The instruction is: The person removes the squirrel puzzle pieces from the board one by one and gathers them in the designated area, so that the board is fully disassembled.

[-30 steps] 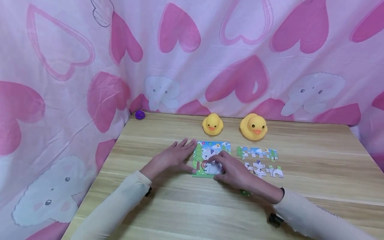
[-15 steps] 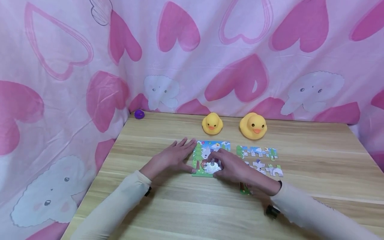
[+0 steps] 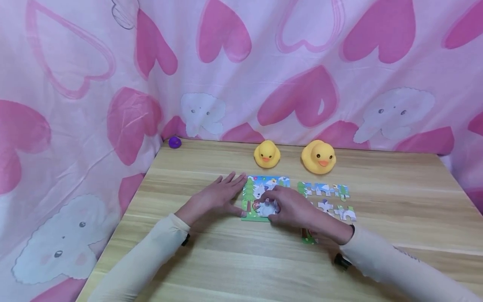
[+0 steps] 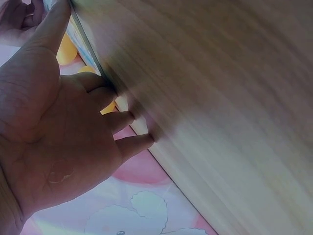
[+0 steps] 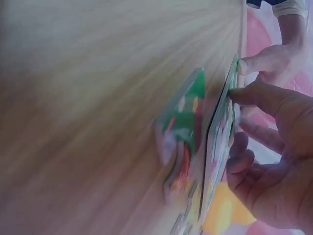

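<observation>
A small jigsaw puzzle board (image 3: 249,191) with a rabbit, fir trees and blue sky lies flat on the table. My left hand (image 3: 220,196) rests at its left side, fingers spread, thumb and fingertips along the edge. From the right, my right hand (image 3: 292,207) bends over the lower part of the board. Its thumb and fingers pinch a whitish puzzle piece (image 3: 267,208), partly covered by the fingers. In the right wrist view the thumb (image 5: 254,95) meets the board's near edge. The left wrist view shows the left palm (image 4: 63,127) beside the board's edge.
Several loose puzzle pieces (image 3: 345,213) lie in rows right of the board, and a green one (image 3: 308,238) sits below the right forearm. Behind stand a smaller yellow duck (image 3: 267,154) and a larger one (image 3: 318,157). A purple toy (image 3: 175,142) is at the far left corner.
The right fingers have shifted slightly over the board; the whitish piece under them looked grey, then shiny, then grey again. The left hand stays in place.
</observation>
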